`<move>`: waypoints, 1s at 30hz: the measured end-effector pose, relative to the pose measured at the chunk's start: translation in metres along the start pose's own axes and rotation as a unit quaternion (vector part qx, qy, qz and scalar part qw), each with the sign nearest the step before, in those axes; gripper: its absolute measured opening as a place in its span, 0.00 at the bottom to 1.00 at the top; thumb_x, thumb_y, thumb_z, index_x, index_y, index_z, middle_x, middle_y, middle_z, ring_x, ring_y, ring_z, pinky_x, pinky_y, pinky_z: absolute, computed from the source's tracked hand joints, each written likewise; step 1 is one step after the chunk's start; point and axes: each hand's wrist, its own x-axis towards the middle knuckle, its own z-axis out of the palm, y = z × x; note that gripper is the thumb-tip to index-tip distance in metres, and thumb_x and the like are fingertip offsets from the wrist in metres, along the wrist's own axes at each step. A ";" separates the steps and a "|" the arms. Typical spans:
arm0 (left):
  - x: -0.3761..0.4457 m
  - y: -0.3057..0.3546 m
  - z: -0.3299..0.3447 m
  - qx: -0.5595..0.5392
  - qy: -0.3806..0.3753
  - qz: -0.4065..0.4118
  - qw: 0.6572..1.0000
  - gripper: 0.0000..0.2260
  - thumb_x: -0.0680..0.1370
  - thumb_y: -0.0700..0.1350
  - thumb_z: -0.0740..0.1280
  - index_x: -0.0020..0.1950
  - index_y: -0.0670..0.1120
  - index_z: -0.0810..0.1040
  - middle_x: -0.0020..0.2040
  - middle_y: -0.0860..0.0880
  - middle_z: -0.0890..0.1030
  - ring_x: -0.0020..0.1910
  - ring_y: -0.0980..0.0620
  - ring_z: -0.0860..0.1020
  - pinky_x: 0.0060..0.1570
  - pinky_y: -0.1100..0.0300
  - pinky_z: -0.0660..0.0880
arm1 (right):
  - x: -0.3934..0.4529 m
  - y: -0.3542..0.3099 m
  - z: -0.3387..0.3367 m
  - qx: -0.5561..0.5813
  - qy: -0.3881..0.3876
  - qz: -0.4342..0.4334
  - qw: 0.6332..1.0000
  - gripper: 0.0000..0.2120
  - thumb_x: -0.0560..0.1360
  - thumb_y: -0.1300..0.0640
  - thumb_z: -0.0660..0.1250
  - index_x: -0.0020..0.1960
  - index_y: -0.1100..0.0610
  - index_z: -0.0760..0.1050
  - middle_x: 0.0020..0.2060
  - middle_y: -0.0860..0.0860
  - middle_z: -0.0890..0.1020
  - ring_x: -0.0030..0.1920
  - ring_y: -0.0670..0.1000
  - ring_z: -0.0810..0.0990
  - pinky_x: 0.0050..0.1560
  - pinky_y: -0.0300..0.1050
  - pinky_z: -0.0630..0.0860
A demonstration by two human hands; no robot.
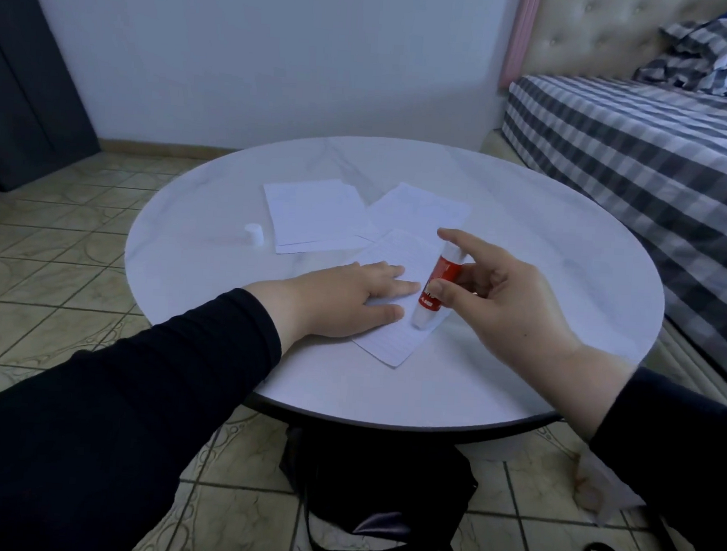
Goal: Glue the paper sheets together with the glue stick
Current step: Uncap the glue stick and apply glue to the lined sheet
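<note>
A round white table (525, 251) carries the work. Near its middle, toward the near edge, a lined paper sheet (401, 252) lies at a slant. The left hand (352, 298) rests flat on this sheet, fingers straight and pressing it down against the table top. The right hand (496, 300) holds the glue stick (436, 282), thumb and curled fingers pinching its red body while the forefinger sticks out straight above it. The stick is tilted, its white lower end down on the right part of the same sheet, just beside the left hand's fingertips. Whether the glue itself touches the paper cannot be told.

Farther toward the far edge lie more paper: a small stack of sheets (314, 212) on the left and a single sheet (421, 210) on the right, its near corner tucked under the slanted sheet. The white cap (254, 234) of the stick stands alone near the left edge, well apart from the hands.

Both arms wear dark sleeves (133, 389). A dark bag (382, 489) sits on the tiled floor (56, 265) under the near edge, and a bed (637, 151) with a checked cover stands to the right.
</note>
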 end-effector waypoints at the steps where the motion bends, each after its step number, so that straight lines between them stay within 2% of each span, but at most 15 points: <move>1: 0.000 0.001 0.000 0.000 -0.003 0.000 1.000 0.21 0.82 0.55 0.57 0.76 0.64 0.59 0.79 0.59 0.52 0.77 0.61 0.47 0.75 0.61 0.43 | -0.001 0.000 0.001 -0.011 -0.006 -0.003 1.000 0.23 0.73 0.58 0.73 0.65 0.42 0.74 0.43 0.47 0.85 0.44 0.43 0.83 0.50 0.30 0.75; 4: 0.001 0.002 0.000 0.007 -0.005 -0.008 1.000 0.21 0.82 0.56 0.56 0.76 0.64 0.58 0.79 0.59 0.52 0.77 0.60 0.47 0.73 0.62 0.42 | 0.001 0.004 -0.003 -0.036 0.009 0.004 0.999 0.23 0.73 0.58 0.73 0.65 0.42 0.73 0.43 0.47 0.85 0.46 0.44 0.83 0.52 0.33 0.75; 8: 0.004 0.002 0.002 0.010 0.001 -0.013 1.000 0.21 0.82 0.56 0.56 0.76 0.64 0.58 0.79 0.59 0.52 0.77 0.60 0.47 0.75 0.59 0.43 | 0.003 0.005 -0.007 -0.015 0.032 0.013 0.999 0.24 0.73 0.60 0.73 0.65 0.43 0.74 0.45 0.48 0.85 0.45 0.43 0.83 0.50 0.29 0.74; 11: 0.006 0.000 0.003 -0.003 0.001 -0.010 1.000 0.21 0.82 0.55 0.56 0.76 0.64 0.59 0.79 0.57 0.53 0.78 0.60 0.46 0.76 0.55 0.44 | -0.007 -0.001 0.000 0.006 -0.005 -0.011 1.000 0.24 0.73 0.59 0.73 0.64 0.41 0.74 0.42 0.47 0.85 0.46 0.45 0.83 0.53 0.37 0.76; 13: 0.006 0.000 0.004 0.001 0.002 -0.006 1.000 0.21 0.82 0.56 0.56 0.76 0.64 0.59 0.79 0.57 0.53 0.78 0.59 0.46 0.77 0.54 0.44 | -0.012 -0.002 0.005 0.006 -0.034 -0.032 0.999 0.24 0.73 0.60 0.73 0.65 0.42 0.74 0.42 0.46 0.84 0.46 0.45 0.83 0.54 0.38 0.77; 17: 0.006 0.003 0.003 0.009 0.003 -0.016 1.000 0.21 0.83 0.55 0.56 0.76 0.63 0.58 0.79 0.57 0.52 0.78 0.60 0.47 0.76 0.57 0.44 | -0.006 0.000 0.000 -0.057 -0.012 -0.034 0.998 0.24 0.74 0.58 0.72 0.66 0.43 0.73 0.41 0.42 0.83 0.46 0.41 0.83 0.54 0.32 0.74; 20: 0.007 0.004 0.002 0.013 0.000 -0.024 1.000 0.22 0.82 0.57 0.56 0.76 0.64 0.58 0.79 0.58 0.52 0.78 0.60 0.47 0.76 0.55 0.46 | -0.005 -0.003 -0.003 -0.047 0.006 -0.025 0.999 0.24 0.73 0.57 0.73 0.67 0.45 0.73 0.41 0.41 0.83 0.46 0.39 0.82 0.52 0.27 0.73; 23: 0.009 0.002 0.001 0.023 -0.008 -0.026 0.999 0.23 0.81 0.58 0.56 0.76 0.64 0.57 0.79 0.57 0.52 0.78 0.59 0.47 0.76 0.53 0.47 | -0.009 -0.008 -0.001 -0.003 0.000 -0.026 1.000 0.24 0.73 0.57 0.73 0.66 0.43 0.74 0.43 0.45 0.84 0.46 0.41 0.83 0.52 0.33 0.76; 26: 0.011 0.000 0.001 0.024 -0.010 -0.035 0.999 0.23 0.81 0.60 0.56 0.76 0.66 0.57 0.79 0.58 0.52 0.78 0.59 0.47 0.76 0.52 0.47 | -0.012 -0.006 0.001 -0.010 -0.027 -0.035 0.999 0.24 0.73 0.59 0.73 0.64 0.40 0.73 0.41 0.45 0.84 0.46 0.44 0.83 0.55 0.42 0.78; 30: 0.013 0.005 0.002 0.029 -0.012 -0.056 0.998 0.23 0.81 0.60 0.55 0.76 0.66 0.55 0.79 0.59 0.50 0.78 0.59 0.46 0.76 0.51 0.48 | -0.008 0.000 -0.007 -0.052 -0.017 -0.024 0.998 0.24 0.73 0.58 0.73 0.63 0.38 0.72 0.41 0.45 0.84 0.46 0.43 0.83 0.54 0.38 0.76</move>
